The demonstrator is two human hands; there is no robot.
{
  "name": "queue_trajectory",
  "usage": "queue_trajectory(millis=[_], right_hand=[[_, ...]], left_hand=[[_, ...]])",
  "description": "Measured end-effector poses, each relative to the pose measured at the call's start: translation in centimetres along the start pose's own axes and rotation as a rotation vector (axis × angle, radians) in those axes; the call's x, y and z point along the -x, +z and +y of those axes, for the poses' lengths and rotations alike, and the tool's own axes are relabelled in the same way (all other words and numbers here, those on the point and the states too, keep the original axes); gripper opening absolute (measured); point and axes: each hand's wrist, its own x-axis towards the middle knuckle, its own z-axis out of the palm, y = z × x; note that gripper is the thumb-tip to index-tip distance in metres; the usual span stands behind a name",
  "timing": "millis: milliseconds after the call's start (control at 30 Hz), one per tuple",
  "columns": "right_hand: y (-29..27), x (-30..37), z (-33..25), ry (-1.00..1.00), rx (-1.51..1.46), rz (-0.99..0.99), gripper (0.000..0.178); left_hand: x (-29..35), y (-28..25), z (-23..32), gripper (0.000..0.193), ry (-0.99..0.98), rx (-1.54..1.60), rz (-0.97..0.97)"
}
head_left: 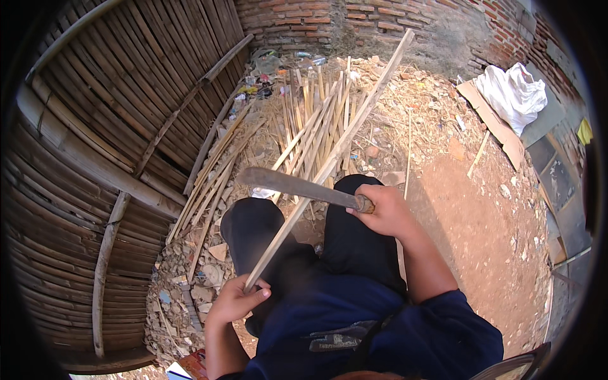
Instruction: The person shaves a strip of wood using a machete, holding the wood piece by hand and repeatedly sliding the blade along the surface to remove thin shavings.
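My left hand [238,299] is closed around the near end of a long pale bamboo strip [362,113], which slants up and away to the right across my knees. In my right hand [384,210] is the wooden handle of a machete [292,185]. Its dark, broad blade points left and lies across the strip; whether the edge touches the strip I cannot tell. Beyond my knees a heap of similar split bamboo strips [315,140] rests on the littered ground, some of it hidden behind the held strip and blade.
A bamboo-slat wall [76,136] closes in the left side, with more strips [212,168] lying along its foot. At the back stands a brick wall [288,24]. A white sack [512,95] and a cardboard sheet [491,120] lie at the far right. Rubble and shavings cover the ground.
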Motion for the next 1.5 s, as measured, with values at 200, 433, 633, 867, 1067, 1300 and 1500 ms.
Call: queue_trajectory(millis=[200, 433, 633, 867, 1067, 1300, 1500], right_hand=[[-0.7, -0.2, -0.1, 0.082, 0.021, 0.128, 0.030], [1.5, 0.4, -2.3, -0.182, 0.091, -0.271, 0.028], [-1.5, -2.4, 0.7, 0.163, 0.055, 0.052, 0.031], [1.8, -1.2, -1.9, -0.229, 0.104, -0.251, 0.030], [-0.7, -3.2, -1.2, -0.136, 0.044, -0.290, 0.038], [-3.0, -4.9, 0.0, 0.091, 0.086, -0.092, 0.033], [0.9, -3.4, -4.2, -0.285, 0.136, -0.454, 0.027]], left_hand=[[0.5, 0.7, 0.5, 0.027, 0.003, -0.007, 0.100], [-0.7, 1.7, 1.8, 0.024, -0.001, -0.199, 0.232], [1.1, 0.5, 1.4, 0.027, 0.010, -0.345, 0.327], [-0.2, 2.1, 1.9, 0.029, 0.024, -0.270, 0.334], [0.8, 0.3, 1.1, 0.029, 0.028, -0.334, 0.351], [2.0, 0.0, 1.9, 0.025, 0.021, -0.341, 0.383], [0.5, 0.9, 1.4, 0.026, 0.054, -0.241, 0.345]])
